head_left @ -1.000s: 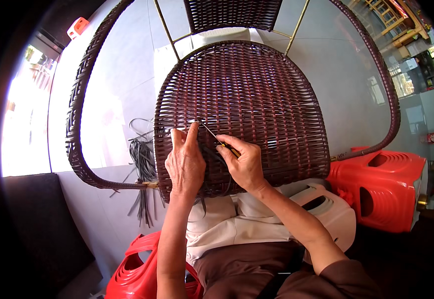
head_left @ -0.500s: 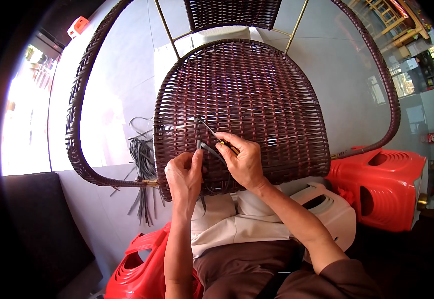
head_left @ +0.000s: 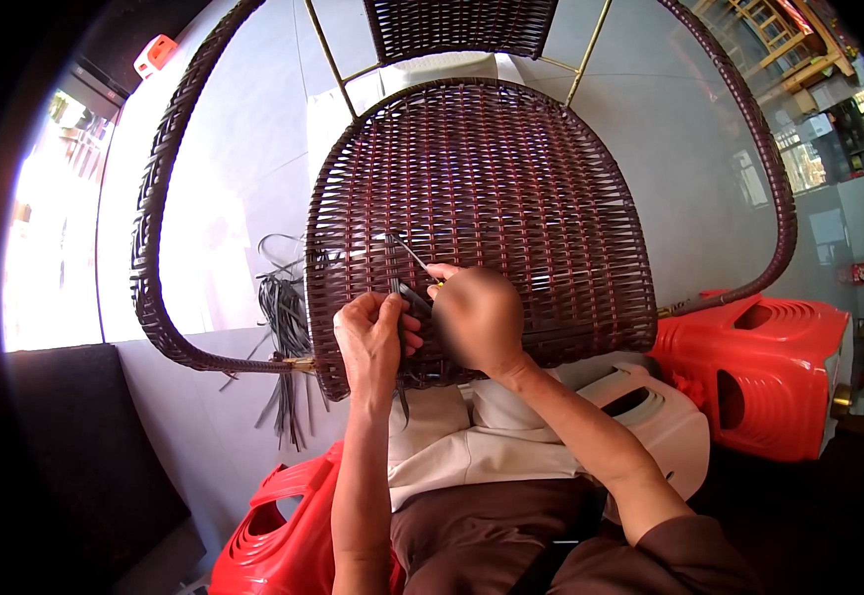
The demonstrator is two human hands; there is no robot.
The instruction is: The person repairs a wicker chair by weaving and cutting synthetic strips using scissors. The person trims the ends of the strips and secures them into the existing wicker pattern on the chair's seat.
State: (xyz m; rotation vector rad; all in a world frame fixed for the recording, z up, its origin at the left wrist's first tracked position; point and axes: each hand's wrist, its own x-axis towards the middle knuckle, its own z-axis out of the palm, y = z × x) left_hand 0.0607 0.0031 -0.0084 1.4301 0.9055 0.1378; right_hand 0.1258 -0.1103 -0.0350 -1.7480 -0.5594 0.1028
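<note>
The woven wicker-style seat (head_left: 482, 188) lies in front of the person's lap (head_left: 496, 521). On its near left part, the left hand (head_left: 370, 332) appears to pinch a dark flat strip (head_left: 395, 286). That hand has drawn back from the tip of a thin-shafted hand tool (head_left: 411, 252), leaving the tip uncovered at the weave, seemingly so the strip can be handled. The right hand (head_left: 480, 317), blurred, seems closed around the tool's handle. A bundle of dark strips (head_left: 281, 302) sits just beyond the seat's left edge.
</note>
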